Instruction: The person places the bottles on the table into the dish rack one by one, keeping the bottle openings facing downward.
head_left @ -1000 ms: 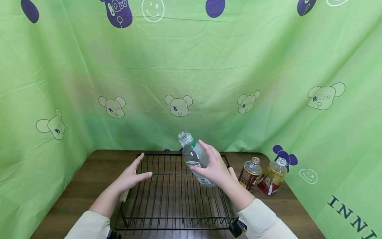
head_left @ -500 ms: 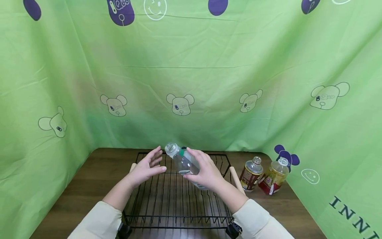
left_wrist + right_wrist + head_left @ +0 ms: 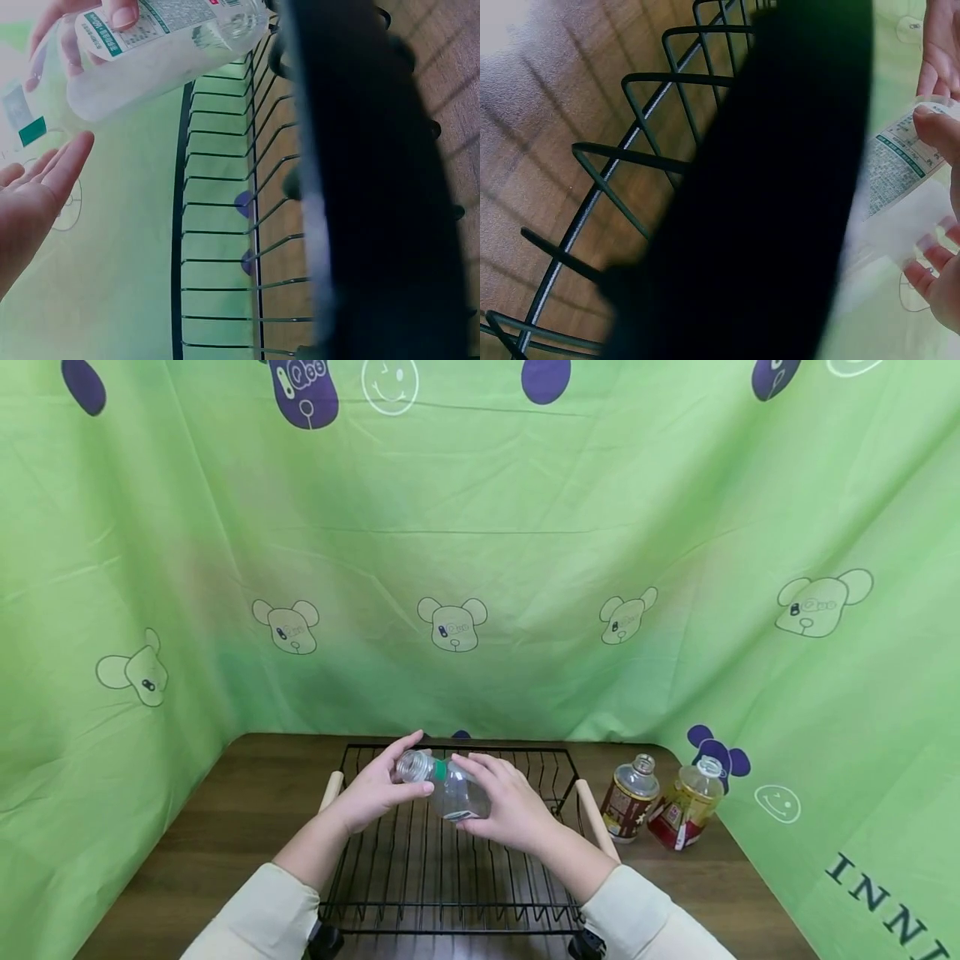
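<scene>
A clear bottle [image 3: 459, 793] with an uncapped mouth and a green band at its neck hangs tilted above the black wire rack [image 3: 450, 906]. My right hand [image 3: 510, 802] grips its body from the right; in the right wrist view the thumb presses the green-and-white label [image 3: 896, 171]. At the mouth end is my left hand [image 3: 382, 785], thumb and fingers spread about the neck. The left wrist view shows that hand's fingers [image 3: 67, 169] straight, close by the bottle's shoulder [image 3: 56, 105]; whether they touch it I cannot tell.
Two uncapped bottles stand right of the rack on the wooden table [image 3: 187, 852]: a brown-labelled one [image 3: 630, 797] and a red-and-yellow one [image 3: 686, 806]. The rack has wooden handles [image 3: 597, 820] at its sides. A green curtain [image 3: 465, 560] encloses the table.
My right hand has carried the bottle left and down, tipping it nearer to level. My left hand has come in from the left to the bottle's neck.
</scene>
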Demonstrator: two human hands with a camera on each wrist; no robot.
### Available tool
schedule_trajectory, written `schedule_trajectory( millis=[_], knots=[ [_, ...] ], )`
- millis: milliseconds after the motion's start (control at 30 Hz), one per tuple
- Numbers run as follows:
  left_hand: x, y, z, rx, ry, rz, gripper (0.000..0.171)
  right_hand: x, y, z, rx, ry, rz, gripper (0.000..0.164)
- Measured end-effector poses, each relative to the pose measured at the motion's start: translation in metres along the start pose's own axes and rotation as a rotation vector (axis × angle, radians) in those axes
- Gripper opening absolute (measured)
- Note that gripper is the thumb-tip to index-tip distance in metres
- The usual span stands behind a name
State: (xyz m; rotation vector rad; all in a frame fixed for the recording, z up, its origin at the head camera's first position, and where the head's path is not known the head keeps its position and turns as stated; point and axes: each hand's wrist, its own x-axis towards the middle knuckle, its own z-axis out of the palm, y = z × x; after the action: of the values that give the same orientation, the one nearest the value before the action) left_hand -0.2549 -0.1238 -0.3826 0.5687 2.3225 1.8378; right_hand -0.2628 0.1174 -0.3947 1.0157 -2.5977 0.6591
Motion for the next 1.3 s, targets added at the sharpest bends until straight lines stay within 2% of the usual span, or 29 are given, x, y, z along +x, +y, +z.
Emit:
schedule_trajectory(
  millis=[167, 433, 667, 800, 933, 1067, 1167, 1300],
  knots=[
    [0.0, 0.0, 0.002, -0.019, -0.009, -0.008, 0.079, -0.001, -0.001, -0.001, -0.02, -0.016, -0.015, 0.087],
    [-0.001, -0.003, 0.003, -0.001, 0.001, -0.029, 0.056, -0.002, -0.002, -0.001, -0.015, -0.049, 0.001, 0.088],
    [-0.002, -0.004, 0.003, -0.014, 0.015, -0.024, 0.055, -0.002, -0.001, -0.001, 0.0, -0.047, 0.004, 0.09],
    [-0.002, -0.005, 0.004, -0.035, 0.045, -0.022, 0.055, -0.003, 0.0, -0.001, 0.02, -0.025, 0.025, 0.091],
    [-0.003, -0.007, 0.004, -0.086, 0.086, -0.021, 0.054, -0.005, 0.003, -0.003, 0.059, 0.025, 0.085, 0.091],
    [-0.005, -0.01, 0.003, -0.134, 0.134, -0.015, 0.053, -0.008, 0.007, -0.004, 0.119, 0.07, 0.191, 0.092],
    [-0.006, -0.011, 0.003, -0.163, 0.197, -0.017, 0.052, -0.01, 0.01, -0.005, 0.204, 0.084, 0.288, 0.091],
    [-0.008, -0.011, 0.003, -0.214, 0.282, -0.018, 0.05, -0.013, 0.015, -0.006, 0.291, 0.127, 0.375, 0.091]
  ],
)
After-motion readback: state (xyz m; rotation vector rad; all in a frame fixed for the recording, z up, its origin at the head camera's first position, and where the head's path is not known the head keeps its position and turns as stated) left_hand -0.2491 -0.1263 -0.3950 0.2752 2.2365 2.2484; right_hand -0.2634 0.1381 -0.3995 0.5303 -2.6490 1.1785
